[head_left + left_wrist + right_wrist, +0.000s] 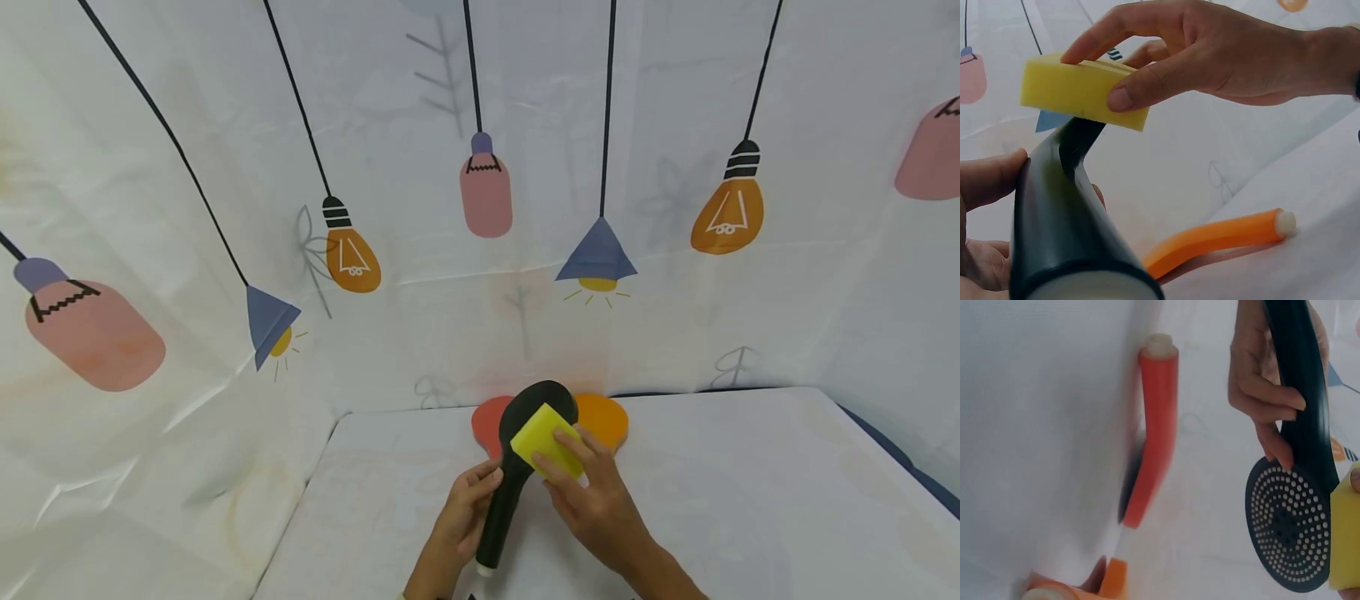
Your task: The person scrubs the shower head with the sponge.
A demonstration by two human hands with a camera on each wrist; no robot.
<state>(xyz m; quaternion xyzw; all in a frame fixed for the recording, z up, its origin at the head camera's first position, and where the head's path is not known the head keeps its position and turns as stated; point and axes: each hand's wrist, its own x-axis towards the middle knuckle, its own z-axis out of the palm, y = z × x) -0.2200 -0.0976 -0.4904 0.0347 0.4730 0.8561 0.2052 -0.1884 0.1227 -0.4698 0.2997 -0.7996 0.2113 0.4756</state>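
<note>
My left hand (463,515) holds a dark green hand-held shower head (504,508) by its handle, fingers curled round it. In the right wrist view its round spray face (1290,544) with many small pale nozzles faces away from the sponge. Between thumb and fingers my right hand (603,504) pinches a yellow sponge (536,437), which lies against the smooth back of the head. A pale threaded-looking end (485,571) shows at the bottom of the handle.
Behind the green one, a red shower head (1160,412) and an orange shower head (1222,240) lie on the white table (750,483). A white curtain (420,333) printed with hanging lamps rises at the back and left edges of the table.
</note>
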